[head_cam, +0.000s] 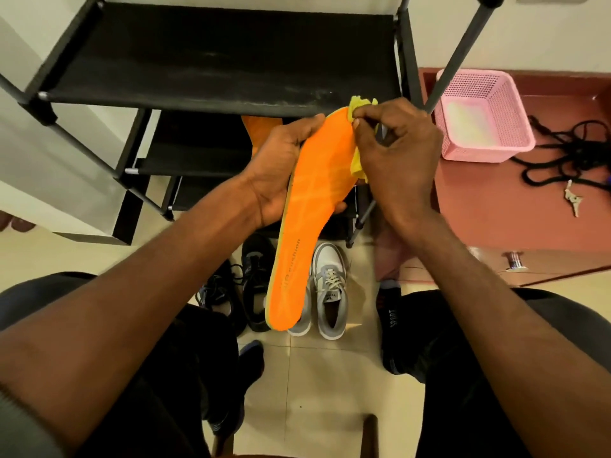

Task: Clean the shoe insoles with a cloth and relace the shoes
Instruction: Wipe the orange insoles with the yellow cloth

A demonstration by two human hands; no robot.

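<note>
My left hand (281,173) grips an orange insole (307,219) round its front half, heel end pointing toward me. My right hand (393,160) pinches a yellow cloth (358,105) against the insole's toe edge. A second orange insole (259,132) lies on the rack shelf behind my left hand, mostly hidden. On the floor below stand a pair of black shoes (254,282) and a pair of grey-and-white laced sneakers (330,292). Black laces (562,153) lie tangled on the reddish ledge at the right.
A black shoe rack (218,61) stands straight ahead, its frame poles rising to the right. A pink plastic basket (479,117) sits on the reddish ledge (479,209), with keys (573,200) near the laces. My knees and socked feet flank the shoes on the tile floor.
</note>
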